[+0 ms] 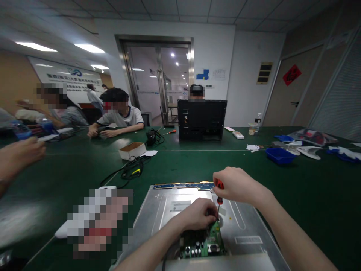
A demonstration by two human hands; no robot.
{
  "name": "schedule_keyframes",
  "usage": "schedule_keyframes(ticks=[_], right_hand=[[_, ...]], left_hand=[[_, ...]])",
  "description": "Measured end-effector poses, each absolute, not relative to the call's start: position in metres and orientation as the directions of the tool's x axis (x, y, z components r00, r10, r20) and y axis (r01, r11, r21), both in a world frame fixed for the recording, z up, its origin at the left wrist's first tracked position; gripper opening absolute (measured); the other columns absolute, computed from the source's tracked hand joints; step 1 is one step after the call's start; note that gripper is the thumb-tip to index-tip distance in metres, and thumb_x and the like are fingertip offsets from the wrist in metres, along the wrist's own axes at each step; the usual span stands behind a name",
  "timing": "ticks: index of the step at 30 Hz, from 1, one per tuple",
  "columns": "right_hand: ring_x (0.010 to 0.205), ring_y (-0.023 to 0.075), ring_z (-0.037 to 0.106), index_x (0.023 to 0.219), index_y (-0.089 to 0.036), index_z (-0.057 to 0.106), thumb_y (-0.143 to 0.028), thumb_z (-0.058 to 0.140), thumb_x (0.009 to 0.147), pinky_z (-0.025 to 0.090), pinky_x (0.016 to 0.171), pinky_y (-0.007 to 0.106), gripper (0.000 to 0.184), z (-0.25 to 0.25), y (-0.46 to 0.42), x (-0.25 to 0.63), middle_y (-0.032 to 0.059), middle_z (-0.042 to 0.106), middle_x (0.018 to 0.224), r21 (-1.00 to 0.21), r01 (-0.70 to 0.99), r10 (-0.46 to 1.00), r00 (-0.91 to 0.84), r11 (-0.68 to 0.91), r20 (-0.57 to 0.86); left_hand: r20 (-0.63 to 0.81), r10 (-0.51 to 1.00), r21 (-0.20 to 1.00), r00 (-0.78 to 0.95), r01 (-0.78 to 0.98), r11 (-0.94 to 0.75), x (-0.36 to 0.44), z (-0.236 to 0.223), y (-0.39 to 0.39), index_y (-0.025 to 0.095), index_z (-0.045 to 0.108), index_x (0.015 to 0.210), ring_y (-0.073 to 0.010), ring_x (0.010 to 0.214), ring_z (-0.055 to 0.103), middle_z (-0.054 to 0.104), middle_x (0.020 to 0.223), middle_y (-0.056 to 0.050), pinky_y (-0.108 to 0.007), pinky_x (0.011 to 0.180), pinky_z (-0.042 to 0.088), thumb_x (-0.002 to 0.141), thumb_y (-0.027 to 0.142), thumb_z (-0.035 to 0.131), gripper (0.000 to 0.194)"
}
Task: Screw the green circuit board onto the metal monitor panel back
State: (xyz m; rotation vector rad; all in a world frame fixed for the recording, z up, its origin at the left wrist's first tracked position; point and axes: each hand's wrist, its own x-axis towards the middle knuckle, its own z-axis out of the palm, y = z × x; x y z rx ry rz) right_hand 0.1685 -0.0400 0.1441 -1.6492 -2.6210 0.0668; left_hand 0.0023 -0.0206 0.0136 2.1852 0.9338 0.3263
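Closed around a red-and-black screwdriver (pixel 219 200), the right hand (pixel 236 185) holds it nearly upright, tip down at the far edge of the green circuit board (pixel 216 238). Bent fingers of the left hand (pixel 197 214) meet there too; whether they pinch anything, I cannot tell. That board lies on the metal panel (pixel 248 222). Along the panel's far edge runs a blue strip (pixel 180 186); beyond the panel stand a black casing (pixel 201 120) and, farther left, an open box (pixel 133 151); beyond its right corner sits a blue tray (pixel 280 156).
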Motion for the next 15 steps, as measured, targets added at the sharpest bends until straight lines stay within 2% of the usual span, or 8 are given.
schedule_keyframes(ticks=[4, 7, 10, 12, 15], right_hand=[[0.081, 0.0194, 0.067, 0.099, -0.024, 0.068, -0.029, 0.064, 0.082, 0.039, 0.06, 0.025, 0.017, 0.1454, -0.0503, 0.1778, 0.0014, 0.074, 0.09, -0.162, 0.836, 0.845, -0.534, 0.524, -0.02], [0.078, 0.021, 0.068, 0.097, -0.025, 0.07, -0.041, 0.065, 0.086, 0.039, 0.059, 0.026, 0.02, 0.145, -0.0523, 0.1786, 0.0017, 0.075, 0.086, -0.141, 0.868, 0.875, -0.484, 0.477, -0.019], [0.072, 0.0211, 0.068, 0.085, -0.024, 0.071, -0.054, 0.055, 0.093, 0.036, 0.056, 0.027, 0.035, 0.1438, -0.0499, 0.1752, 0.0024, 0.074, 0.077, -0.107, 0.894, 0.899, -0.438, 0.436, 0.002], [0.07, 0.0207, 0.068, 0.079, -0.023, 0.071, -0.055, 0.05, 0.095, 0.034, 0.055, 0.027, 0.042, 0.1432, -0.0485, 0.173, 0.0025, 0.073, 0.074, -0.093, 0.893, 0.898, -0.44, 0.44, 0.021], [0.073, 0.021, 0.068, 0.08, -0.023, 0.07, -0.048, 0.053, 0.095, 0.034, 0.056, 0.027, 0.034, 0.1428, -0.0491, 0.171, 0.002, 0.074, 0.076, -0.091, 0.889, 0.893, -0.449, 0.448, 0.015]], left_hand=[[-0.044, 0.706, 0.738, 0.707, 0.499, -0.454, 0.0021, 0.0141, -0.0212, 0.015, 0.072, 0.083, -0.0145, 0.072, 0.059, 0.068, 0.076, 0.0, -0.021, 0.066, 0.041, 0.071, 0.004, 0.061, 0.019], [-0.022, 0.702, 0.739, 0.712, 0.484, -0.468, 0.0014, 0.0151, -0.0218, 0.015, 0.071, 0.082, -0.0144, 0.073, 0.058, 0.068, 0.08, 0.0, -0.02, 0.064, 0.04, 0.071, 0.004, 0.061, 0.019], [-0.032, 0.704, 0.716, 0.71, 0.508, -0.479, 0.0013, 0.0157, -0.0217, 0.015, 0.072, 0.08, -0.0142, 0.073, 0.058, 0.068, 0.082, -0.001, -0.02, 0.064, 0.04, 0.072, 0.006, 0.061, 0.016], [-0.035, 0.706, 0.705, 0.707, 0.518, -0.484, 0.0015, 0.0153, -0.0214, 0.015, 0.072, 0.08, -0.0145, 0.073, 0.058, 0.069, 0.08, -0.001, -0.021, 0.065, 0.04, 0.072, 0.006, 0.062, 0.016], [-0.027, 0.704, 0.704, 0.71, 0.513, -0.491, 0.0017, 0.0136, -0.021, 0.015, 0.072, 0.082, -0.0151, 0.075, 0.06, 0.07, 0.081, -0.001, -0.021, 0.067, 0.04, 0.072, 0.006, 0.062, 0.017]])
